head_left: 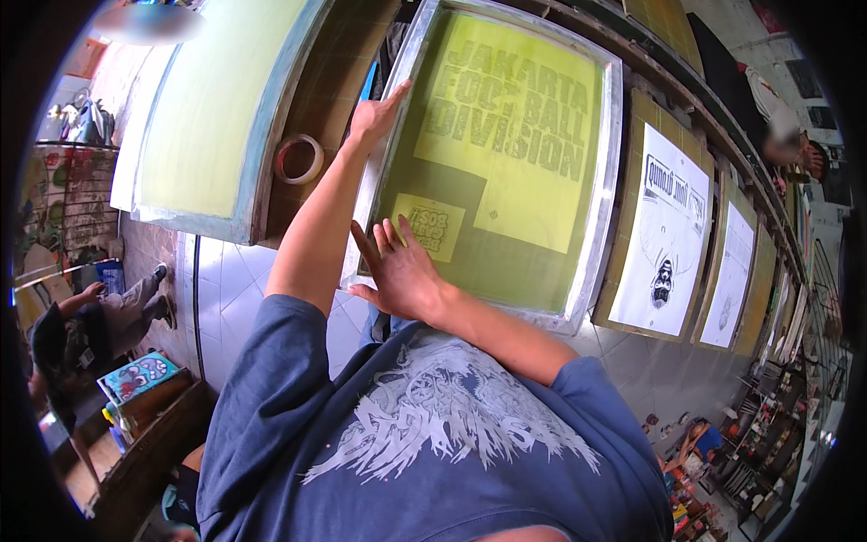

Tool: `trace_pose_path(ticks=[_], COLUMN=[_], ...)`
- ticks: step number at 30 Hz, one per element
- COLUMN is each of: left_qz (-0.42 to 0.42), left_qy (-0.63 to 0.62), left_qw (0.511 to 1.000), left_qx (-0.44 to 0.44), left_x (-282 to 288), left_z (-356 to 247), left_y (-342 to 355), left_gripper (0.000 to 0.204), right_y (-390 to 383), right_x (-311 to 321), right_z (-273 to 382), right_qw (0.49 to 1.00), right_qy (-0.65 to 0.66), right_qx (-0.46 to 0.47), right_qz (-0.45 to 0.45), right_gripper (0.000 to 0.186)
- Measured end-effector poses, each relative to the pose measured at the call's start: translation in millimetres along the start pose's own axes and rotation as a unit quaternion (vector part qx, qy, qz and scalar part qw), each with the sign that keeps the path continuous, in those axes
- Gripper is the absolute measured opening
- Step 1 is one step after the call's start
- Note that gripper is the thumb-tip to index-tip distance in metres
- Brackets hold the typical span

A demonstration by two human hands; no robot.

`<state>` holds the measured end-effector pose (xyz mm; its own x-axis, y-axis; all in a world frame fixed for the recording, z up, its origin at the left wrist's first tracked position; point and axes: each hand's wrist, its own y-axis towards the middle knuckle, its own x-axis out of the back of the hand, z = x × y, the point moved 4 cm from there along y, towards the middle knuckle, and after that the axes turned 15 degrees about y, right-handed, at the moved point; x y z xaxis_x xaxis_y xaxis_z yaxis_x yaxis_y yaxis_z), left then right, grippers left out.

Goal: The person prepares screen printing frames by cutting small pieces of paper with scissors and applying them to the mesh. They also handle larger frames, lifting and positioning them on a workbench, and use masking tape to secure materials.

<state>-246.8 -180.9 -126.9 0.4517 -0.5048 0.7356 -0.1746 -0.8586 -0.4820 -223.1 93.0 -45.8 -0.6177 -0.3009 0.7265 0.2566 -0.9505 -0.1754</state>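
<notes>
Right hand (404, 275), left hand (372, 117), printing screen (506, 154)

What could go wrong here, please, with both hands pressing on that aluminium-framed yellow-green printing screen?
1. The left hand grips only the far corner of the aluminium-framed yellow-green printing screen, so it might shift.
2. The right hand lies flat on the mesh and could smudge it.
3. The roll of tape sits close by.

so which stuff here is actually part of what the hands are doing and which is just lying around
In hand:
- screen-printing frame with yellow-green mesh
- left hand on the frame's far left edge
- right hand flat on its near corner

Lying about:
- roll of tape
- second, blank screen
- white printed sheets along the bench
</notes>
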Motion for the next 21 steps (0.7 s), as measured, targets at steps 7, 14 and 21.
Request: trace_pose_path(ticks=[7, 14, 21], left_qz=[-0.038, -0.032, -0.096], left_qy=[-0.001, -0.019, 0.101], left_qw=[0.999, 0.999, 0.971], left_qx=[-0.036, -0.036, -0.192], left_x=[-4.1, -4.8, -14.5], left_z=[5.0, 4.9, 9.1], left_y=[5.8, 6.2, 13.2], left_gripper=[0.112, 0.108, 0.041], right_y=[-2.6, -62.4, -70.3], right_x=[4.9, 27.0, 16.5], right_z=[-2.2, -27.4, -25.2], right_qw=[0.999, 0.992, 0.989], right_qy=[0.038, 0.01, -0.039], right_qx=[0.001, -0.125, -0.141], right_qz=[-0.003, -0.027, 0.028], right_gripper=[0.097, 0.094, 0.096])
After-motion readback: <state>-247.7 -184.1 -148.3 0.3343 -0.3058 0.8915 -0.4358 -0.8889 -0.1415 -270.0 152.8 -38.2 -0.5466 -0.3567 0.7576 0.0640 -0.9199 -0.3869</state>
